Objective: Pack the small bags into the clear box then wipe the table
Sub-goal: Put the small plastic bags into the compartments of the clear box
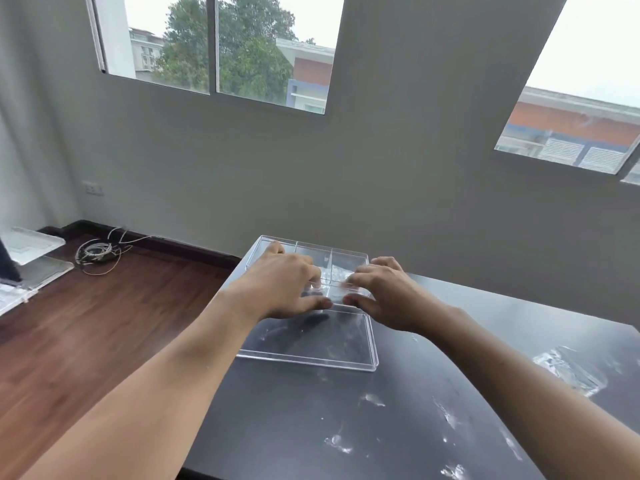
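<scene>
A clear box with several compartments stands at the far left corner of the black table. Its clear lid lies flat on the table just in front of it. My left hand and my right hand both reach over the box's near compartments, fingers curled down into them. A small clear bag shows between the two hands inside the box; my right fingertips touch it. Whether the left fingers hold anything is hidden.
A crumpled clear plastic sheet or bag lies at the table's right side. White smears and specks dot the tabletop. Left of the table the wooden floor holds a coil of cables and white trays.
</scene>
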Motion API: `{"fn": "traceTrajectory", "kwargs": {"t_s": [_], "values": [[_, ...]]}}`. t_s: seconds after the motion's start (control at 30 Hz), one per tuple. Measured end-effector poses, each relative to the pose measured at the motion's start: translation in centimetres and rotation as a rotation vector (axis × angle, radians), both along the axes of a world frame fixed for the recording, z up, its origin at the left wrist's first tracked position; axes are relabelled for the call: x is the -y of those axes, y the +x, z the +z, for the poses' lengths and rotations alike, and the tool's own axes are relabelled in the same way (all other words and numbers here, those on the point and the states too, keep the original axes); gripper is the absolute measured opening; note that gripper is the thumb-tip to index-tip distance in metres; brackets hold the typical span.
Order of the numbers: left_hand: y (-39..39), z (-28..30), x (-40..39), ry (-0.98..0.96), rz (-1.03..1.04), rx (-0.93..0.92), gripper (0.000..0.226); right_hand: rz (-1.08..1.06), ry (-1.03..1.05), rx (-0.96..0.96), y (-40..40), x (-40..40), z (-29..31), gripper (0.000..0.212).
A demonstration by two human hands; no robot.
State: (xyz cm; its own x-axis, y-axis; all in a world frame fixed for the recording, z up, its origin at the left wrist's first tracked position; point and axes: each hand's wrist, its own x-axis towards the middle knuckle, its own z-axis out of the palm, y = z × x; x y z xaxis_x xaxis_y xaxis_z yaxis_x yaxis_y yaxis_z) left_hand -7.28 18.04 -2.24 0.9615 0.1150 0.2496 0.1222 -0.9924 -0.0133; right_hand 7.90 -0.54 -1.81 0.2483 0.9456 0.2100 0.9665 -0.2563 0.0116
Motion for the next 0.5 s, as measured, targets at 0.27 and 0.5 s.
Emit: {"fn": "traceTrajectory", "kwargs": {"t_s": [0.27,0.5], "values": [[-0.4,0.4,0.2,-0.064,-0.039,0.138,0.058,-0.009,-0.070,-0.041,-0.9,1.0,1.0,0.038],[-0.3,1.2,1.5,-0.096,-0.165,0.389,0.057,-0.083,-0.031,-0.027,-1.1,8.1,3.6,0.042]]}}
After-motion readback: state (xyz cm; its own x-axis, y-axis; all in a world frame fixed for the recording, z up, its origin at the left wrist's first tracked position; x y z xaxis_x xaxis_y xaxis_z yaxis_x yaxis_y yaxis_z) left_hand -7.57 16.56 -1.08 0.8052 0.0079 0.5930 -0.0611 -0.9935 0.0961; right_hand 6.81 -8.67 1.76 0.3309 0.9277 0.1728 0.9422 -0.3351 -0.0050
